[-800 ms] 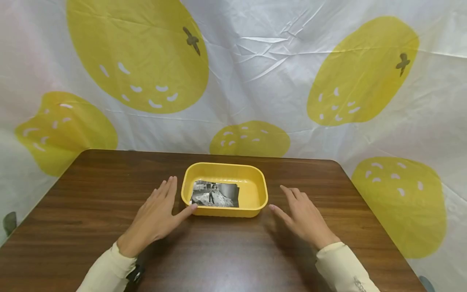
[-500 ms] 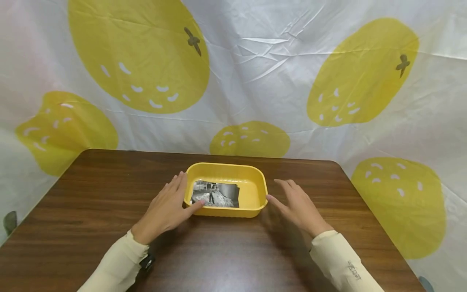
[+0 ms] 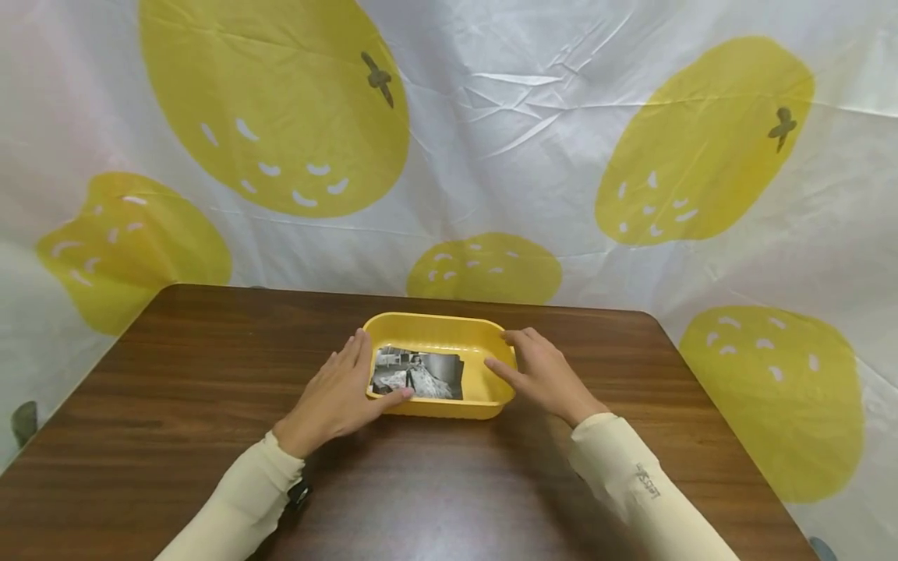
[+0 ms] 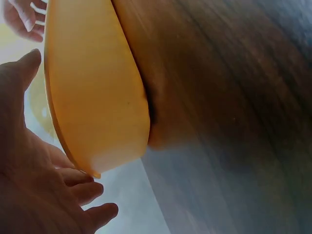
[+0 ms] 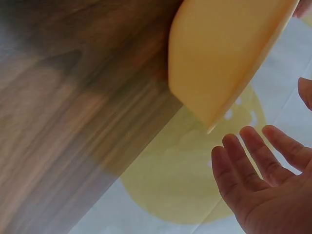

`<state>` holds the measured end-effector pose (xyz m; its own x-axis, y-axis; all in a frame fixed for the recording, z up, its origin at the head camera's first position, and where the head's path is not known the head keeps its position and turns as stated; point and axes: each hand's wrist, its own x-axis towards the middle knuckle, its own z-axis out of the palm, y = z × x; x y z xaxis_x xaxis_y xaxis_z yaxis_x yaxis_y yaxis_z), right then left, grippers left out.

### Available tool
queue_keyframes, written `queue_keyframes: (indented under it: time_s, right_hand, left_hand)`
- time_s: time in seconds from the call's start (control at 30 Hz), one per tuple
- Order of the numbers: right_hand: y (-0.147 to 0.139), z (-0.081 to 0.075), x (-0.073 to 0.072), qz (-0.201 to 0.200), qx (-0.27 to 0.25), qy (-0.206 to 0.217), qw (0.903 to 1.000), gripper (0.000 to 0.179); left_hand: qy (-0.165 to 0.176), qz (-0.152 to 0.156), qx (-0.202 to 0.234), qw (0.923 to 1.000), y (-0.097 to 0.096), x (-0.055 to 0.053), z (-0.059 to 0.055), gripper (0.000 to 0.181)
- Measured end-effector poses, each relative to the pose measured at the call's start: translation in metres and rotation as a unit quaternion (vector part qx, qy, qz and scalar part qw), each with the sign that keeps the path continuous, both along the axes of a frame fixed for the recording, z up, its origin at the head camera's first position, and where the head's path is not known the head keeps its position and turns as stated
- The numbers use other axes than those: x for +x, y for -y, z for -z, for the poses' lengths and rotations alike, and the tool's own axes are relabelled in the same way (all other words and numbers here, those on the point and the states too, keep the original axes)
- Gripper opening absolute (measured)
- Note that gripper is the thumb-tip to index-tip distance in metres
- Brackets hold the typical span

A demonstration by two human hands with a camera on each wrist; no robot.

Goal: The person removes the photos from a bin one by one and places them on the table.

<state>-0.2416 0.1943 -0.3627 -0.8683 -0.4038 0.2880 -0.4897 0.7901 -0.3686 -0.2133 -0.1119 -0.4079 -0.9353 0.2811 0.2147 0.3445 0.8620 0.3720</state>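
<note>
A yellow plastic tray [image 3: 438, 331] with rounded corners stands on the table. Black-and-white photo prints [image 3: 428, 375] lie in its left part, their edges slightly offset. My left hand [image 3: 337, 393] is at the left end, its fingers extended along the outside and its thumb over the front rim. At the right end, my right hand [image 3: 543, 374] hovers at the rim with thumb and forefinger apart. The right wrist view shows its extended fingers [image 5: 253, 165] apart from the tray wall [image 5: 224, 53]. In the left wrist view, fingertips [image 4: 87, 192] sit close by the rim.
The dark wooden table [image 3: 435, 483] spreads around the tray. A white curtain [image 3: 477, 171] printed with large yellow fruit hangs right behind the table's far edge. Something dark [image 3: 298, 495] is worn at the left wrist.
Both hands have moved inward to the tray, the left one to the right and the right one to the left, up to its rim. The tray and prints stay in place.
</note>
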Motion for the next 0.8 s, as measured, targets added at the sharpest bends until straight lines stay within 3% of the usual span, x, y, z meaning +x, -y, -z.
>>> queue_keyframes:
  time_s: [0.3,0.63,0.8]
  right_hand:
    - [0.026,0.003,-0.014,-0.022,0.006,0.052,0.9984,0.053]
    - [0.052,0.02,-0.036,-0.067,0.041,0.085,0.9933,0.052]
    - [0.06,0.029,-0.046,-0.056,0.072,0.109,0.9898,0.055]
  left_hand:
    - [-0.001,-0.009,0.002,1.0,-0.001,-0.004,0.005,0.122]
    - [0.025,-0.02,0.002,0.9995,-0.001,-0.006,0.006,0.13]
    - [0.033,-0.025,-0.001,0.9991,-0.002,-0.005,0.006,0.131]
